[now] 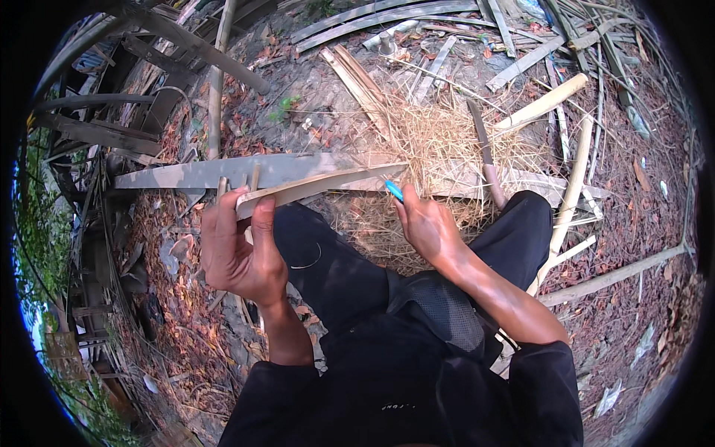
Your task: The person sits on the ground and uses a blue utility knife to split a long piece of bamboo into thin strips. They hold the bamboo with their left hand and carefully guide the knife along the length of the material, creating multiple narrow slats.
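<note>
My left hand pinches one end of a flat, pale bamboo strip between thumb and fingers. The strip slants up to the right, above a long weathered plank. In my right hand is a slim blue pen-like tool, gripped low between thumb and fingers. Its tip lies close to the strip's right end; whether it touches, I cannot tell. A long dark blade with a brown handle rests by my right knee, over thin dry shavings.
Bamboo poles and a cut bamboo piece lie on the right. Split strips lie ahead among more slats. Timber framing stands at the left, with dry leaves on the ground.
</note>
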